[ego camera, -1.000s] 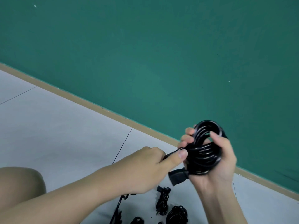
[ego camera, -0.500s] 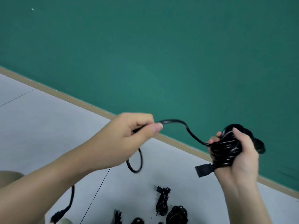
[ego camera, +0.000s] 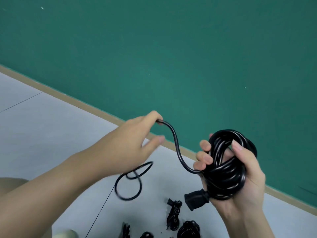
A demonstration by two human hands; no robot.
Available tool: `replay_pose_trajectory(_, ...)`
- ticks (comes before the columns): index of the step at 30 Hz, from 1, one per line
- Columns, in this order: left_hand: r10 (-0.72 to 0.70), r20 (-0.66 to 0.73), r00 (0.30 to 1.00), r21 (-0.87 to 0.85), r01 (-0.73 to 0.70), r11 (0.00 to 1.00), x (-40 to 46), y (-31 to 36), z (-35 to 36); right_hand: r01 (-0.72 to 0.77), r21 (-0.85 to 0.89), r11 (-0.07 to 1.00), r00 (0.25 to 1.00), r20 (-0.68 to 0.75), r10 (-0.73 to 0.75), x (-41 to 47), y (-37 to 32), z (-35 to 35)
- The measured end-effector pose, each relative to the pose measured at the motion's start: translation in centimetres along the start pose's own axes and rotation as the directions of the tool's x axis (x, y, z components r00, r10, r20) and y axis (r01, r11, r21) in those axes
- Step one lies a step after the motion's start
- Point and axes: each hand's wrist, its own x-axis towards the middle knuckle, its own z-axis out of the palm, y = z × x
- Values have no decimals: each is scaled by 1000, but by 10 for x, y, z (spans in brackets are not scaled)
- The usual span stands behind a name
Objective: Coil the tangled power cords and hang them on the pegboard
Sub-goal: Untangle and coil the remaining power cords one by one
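My right hand (ego camera: 243,170) grips a thick coil of black power cord (ego camera: 228,170), fingers and thumb curled round the loops. The cord's black connector (ego camera: 197,199) sticks out below the coil. A free length of the same cord (ego camera: 176,146) runs from the coil up to my left hand (ego camera: 133,145), whose fingers hold it near the fingertips. Below my left hand the loose tail forms a loop (ego camera: 130,182) hanging in the air. No pegboard is in view.
Several smaller bundled black cords (ego camera: 174,215) lie on the pale tiled floor (ego camera: 51,134) at the bottom middle. A green wall (ego camera: 171,48) with a tan baseboard (ego camera: 85,103) runs diagonally behind. My knee (ego camera: 10,184) shows at the lower left.
My left hand has swung right and down, bringing the free length closer to the coil. My right hand turned the coil so its opening faces me.
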Motion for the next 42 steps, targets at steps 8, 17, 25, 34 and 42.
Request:
replay_pose_trajectory(8, 365, 249, 897, 242, -423, 873, -11, 9, 25, 144, -195, 970, 943, -270, -194, 14, -22, -21)
replay_pose_trajectory(17, 418, 42, 908, -353, -378, 856, -6, 30, 19, 78, -492, 867, 990, -63, -124, 7, 8, -14)
replay_pose_trajectory(25, -6, 273, 962, -537, 158, 829, 5, 33, 16, -215, -358, 909, 966, 56, 251, -4, 35, -1)
replay_pose_trajectory(34, -92, 181, 979, -402, 159, 902, -4, 18, 16, -312, -425, 850, 908, 131, 399, -10, 26, 8)
replay_pose_trajectory(42, 39, 128, 991, -467, 26, 884, 0, 16, 8, -362, 18, 932, 887, 314, 338, 0, 19, -4)
